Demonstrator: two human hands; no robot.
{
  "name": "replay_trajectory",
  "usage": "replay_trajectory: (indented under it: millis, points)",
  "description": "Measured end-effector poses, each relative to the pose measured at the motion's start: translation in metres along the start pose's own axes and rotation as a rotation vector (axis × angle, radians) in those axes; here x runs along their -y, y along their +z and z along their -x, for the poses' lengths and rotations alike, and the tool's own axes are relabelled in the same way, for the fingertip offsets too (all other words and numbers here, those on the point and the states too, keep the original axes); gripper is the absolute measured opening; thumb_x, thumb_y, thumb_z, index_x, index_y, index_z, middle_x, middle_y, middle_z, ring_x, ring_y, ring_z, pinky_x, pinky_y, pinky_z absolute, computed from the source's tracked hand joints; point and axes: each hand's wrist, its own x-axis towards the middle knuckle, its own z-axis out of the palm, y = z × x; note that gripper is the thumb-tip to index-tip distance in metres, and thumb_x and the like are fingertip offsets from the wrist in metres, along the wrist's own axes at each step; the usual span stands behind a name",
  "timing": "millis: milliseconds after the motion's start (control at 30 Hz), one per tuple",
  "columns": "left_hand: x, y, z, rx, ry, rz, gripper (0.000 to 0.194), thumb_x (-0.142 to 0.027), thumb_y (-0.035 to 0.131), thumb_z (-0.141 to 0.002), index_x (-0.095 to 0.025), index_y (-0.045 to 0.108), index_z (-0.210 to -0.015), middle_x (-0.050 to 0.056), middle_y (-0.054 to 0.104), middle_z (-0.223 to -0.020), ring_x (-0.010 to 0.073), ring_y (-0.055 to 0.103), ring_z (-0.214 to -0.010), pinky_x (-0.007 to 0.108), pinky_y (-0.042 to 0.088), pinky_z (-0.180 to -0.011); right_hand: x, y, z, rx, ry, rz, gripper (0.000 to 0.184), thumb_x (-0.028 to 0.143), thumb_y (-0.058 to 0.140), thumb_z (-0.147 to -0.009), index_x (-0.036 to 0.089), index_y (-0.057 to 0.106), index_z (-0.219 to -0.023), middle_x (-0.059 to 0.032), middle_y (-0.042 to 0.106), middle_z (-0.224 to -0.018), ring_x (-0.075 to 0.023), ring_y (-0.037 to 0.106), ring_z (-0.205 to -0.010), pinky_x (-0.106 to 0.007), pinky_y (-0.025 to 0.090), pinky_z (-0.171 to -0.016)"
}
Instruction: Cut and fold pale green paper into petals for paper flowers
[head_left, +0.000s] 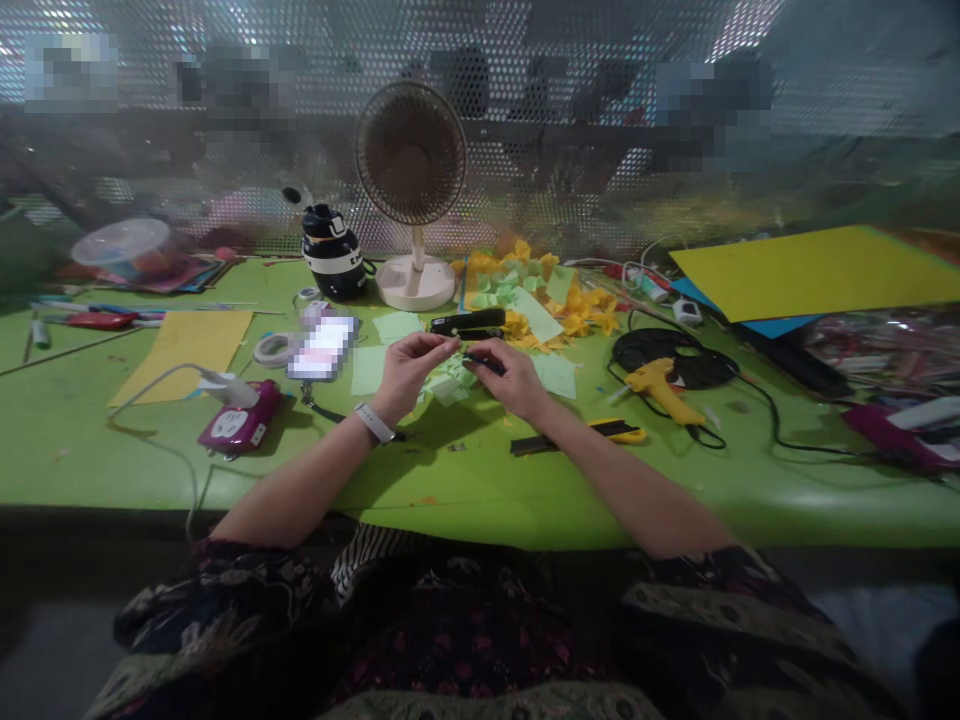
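Observation:
My left hand and my right hand meet above the green table, over a small heap of pale green paper pieces. The left fingers are pinched toward the right hand, holding something thin that I cannot make out. The right hand is closed on a thin dark stick-like object. A black stapler lies just behind the hands. A white watch sits on my left wrist.
A small fan and a black-and-white bottle stand at the back. Yellow and green paper flowers, a yellow glue gun, a yellow cutter, tape rolls, a phone, a pink device and coloured sheets lie around.

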Motion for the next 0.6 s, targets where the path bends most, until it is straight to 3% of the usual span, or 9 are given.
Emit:
replay_trajectory:
  millis: [100, 267, 433, 600]
  points:
    - [0.0002, 0.0000, 0.0002, 0.013, -0.011, -0.016, 0.030, -0.039, 0.093, -0.064, -0.018, 0.079, -0.081, 0.004, 0.079, -0.085, 0.0140, 0.072, -0.079, 0.030, 0.057, -0.083, 0.0011, -0.0012, -0.0013, 0.013, 0.034, -0.047, 0.026, 0.046, 0.064, -0.094, 0.022, 0.066, -0.103, -0.0040, 0.071, -0.091, -0.0153, 0.065, -0.068, -0.030, 0.059, -0.063]
    - [0.0010, -0.0005, -0.0007, -0.007, 0.003, -0.021, 0.031, -0.040, 0.094, -0.062, -0.018, 0.077, -0.075, 0.003, 0.077, -0.079, 0.0128, 0.071, -0.074, 0.028, 0.057, -0.080, 0.0012, -0.0019, -0.0027, 0.055, 0.013, -0.075, 0.028, 0.047, 0.063, -0.095, 0.022, 0.069, -0.105, -0.0061, 0.071, -0.102, -0.0153, 0.066, -0.072, -0.029, 0.059, -0.059]
    - [-0.0004, 0.0000, 0.0001, 0.045, -0.032, -0.015, 0.032, -0.041, 0.092, -0.066, -0.018, 0.080, -0.085, 0.006, 0.079, -0.088, 0.0154, 0.073, -0.082, 0.032, 0.057, -0.088, -0.0036, -0.0008, -0.0029, 0.079, 0.033, -0.128, 0.030, 0.049, 0.062, -0.094, 0.023, 0.069, -0.105, -0.0062, 0.071, -0.103, -0.0156, 0.066, -0.071, -0.029, 0.058, -0.056]
    - [-0.0027, 0.0021, 0.0006, -0.016, -0.025, -0.011, 0.032, -0.040, 0.095, -0.059, -0.018, 0.075, -0.070, 0.003, 0.078, -0.079, 0.0141, 0.071, -0.076, 0.031, 0.056, -0.083, -0.0003, 0.0006, 0.0001, 0.052, 0.008, -0.022, 0.031, 0.049, 0.068, -0.091, 0.021, 0.066, -0.105, -0.0078, 0.072, -0.101, -0.0196, 0.069, -0.082, -0.035, 0.059, -0.071]
